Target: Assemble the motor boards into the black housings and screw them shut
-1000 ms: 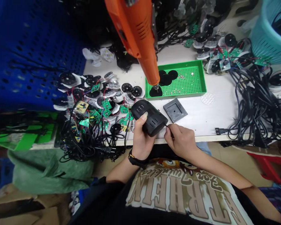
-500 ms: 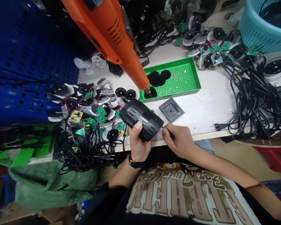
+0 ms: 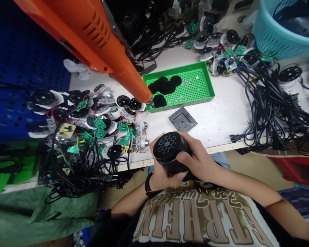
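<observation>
Both my hands hold a black plastic housing (image 3: 170,151) just in front of the table's front edge, turned so its round honeycomb grille faces up. My left hand (image 3: 159,173) cups it from below and the left, fingers wrapped round it. My right hand (image 3: 199,161) grips its right side, thumb across the top. A black watch sits on my left wrist. An orange power screwdriver (image 3: 92,37) hangs from above, its tip just over the left end of the green tray (image 3: 206,80).
A grey square plate (image 3: 182,120) lies on the white table behind my hands. Green circuit boards, black discs and small motors (image 3: 92,120) crowd the left. Black power cords (image 3: 270,109) pile up on the right. A teal basket (image 3: 283,31) stands far right, a blue crate (image 3: 20,68) left.
The housing has been turned from lying sideways to grille-up and drawn toward my body. My right hand moved from pinching a wire at its end to gripping its side.
</observation>
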A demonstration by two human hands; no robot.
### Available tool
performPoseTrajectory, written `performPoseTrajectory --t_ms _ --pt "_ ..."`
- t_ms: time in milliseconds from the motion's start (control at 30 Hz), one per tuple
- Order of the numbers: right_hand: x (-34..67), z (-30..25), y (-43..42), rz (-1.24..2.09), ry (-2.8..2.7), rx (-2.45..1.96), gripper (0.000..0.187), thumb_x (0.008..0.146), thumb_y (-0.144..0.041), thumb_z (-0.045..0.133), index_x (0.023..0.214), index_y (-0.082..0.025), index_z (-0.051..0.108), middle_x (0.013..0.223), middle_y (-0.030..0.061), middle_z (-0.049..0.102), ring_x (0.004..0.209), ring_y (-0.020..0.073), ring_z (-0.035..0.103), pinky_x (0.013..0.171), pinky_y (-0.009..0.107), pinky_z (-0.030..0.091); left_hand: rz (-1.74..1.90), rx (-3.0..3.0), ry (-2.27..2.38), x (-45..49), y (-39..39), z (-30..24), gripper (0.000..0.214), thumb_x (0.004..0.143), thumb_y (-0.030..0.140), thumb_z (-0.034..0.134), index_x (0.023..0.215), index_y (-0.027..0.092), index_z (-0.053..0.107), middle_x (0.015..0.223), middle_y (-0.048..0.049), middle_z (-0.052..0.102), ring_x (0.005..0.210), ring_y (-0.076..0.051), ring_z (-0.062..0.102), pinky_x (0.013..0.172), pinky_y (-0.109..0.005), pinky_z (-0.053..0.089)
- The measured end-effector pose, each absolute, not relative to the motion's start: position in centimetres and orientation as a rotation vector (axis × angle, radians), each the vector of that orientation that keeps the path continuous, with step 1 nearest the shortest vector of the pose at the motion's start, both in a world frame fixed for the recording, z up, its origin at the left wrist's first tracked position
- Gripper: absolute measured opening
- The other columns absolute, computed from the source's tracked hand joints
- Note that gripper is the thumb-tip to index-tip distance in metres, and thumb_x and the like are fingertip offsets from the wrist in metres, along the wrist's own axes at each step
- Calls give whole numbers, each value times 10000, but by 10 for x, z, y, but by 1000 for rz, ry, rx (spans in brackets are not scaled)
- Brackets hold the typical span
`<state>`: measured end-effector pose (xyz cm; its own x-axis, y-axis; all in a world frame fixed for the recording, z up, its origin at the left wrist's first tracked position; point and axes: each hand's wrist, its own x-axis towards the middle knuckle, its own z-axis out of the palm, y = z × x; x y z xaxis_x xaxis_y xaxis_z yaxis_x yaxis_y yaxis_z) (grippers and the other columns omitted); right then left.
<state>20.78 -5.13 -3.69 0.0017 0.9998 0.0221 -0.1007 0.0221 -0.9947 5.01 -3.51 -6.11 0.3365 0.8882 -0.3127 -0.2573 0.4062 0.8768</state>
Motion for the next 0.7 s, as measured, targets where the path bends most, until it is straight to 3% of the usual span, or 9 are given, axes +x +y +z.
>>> performPoseTrajectory --t_ms 167,367,500,600,700 --pt "211 -49 -66 1168 -1147 -1214 678 932 -796 583 1215 -184 660 1062 69 746 915 232 695 783 350 551 965 1132 792 57 -47 -70 868 593 216 866 1347 282 442 1319 -120 584 1235 -355 594 1120 -513 458" --pt "224 -51 -71 1170 -1145 -1322 691 952 -808 530 1166 -169 681 989 67 744 873 243 684 747 346 546 998 1081 744 71 -52 -76 830 620 177 864 1322 299 439 1283 -85 590 1219 -311 590 1111 -473 460" --pt "239 -49 -65 1182 -1139 -1348 648 966 -791 522 1198 -202 663 1127 75 720 1003 266 680 867 377 557 914 1009 659 80 -37 -65 854 686 228 893 1406 287 439 1393 -96 568 1330 -315 548 1185 -488 413" --pt "251 -54 -59 1148 -1112 -1326 719 878 -818 631 1285 -226 618 1248 100 684 1143 315 655 996 442 544 807 989 618 85 -24 -56 854 783 295 870 1507 284 419 1533 -102 513 1457 -327 462 1269 -510 318" --pt "258 -62 -55 1138 -1067 -1314 787 775 -825 733 1266 -224 603 1185 123 694 1070 343 681 934 469 576 738 983 569 88 -18 -52 923 831 302 851 1598 336 338 1636 -62 427 1537 -317 371 1317 -520 235"
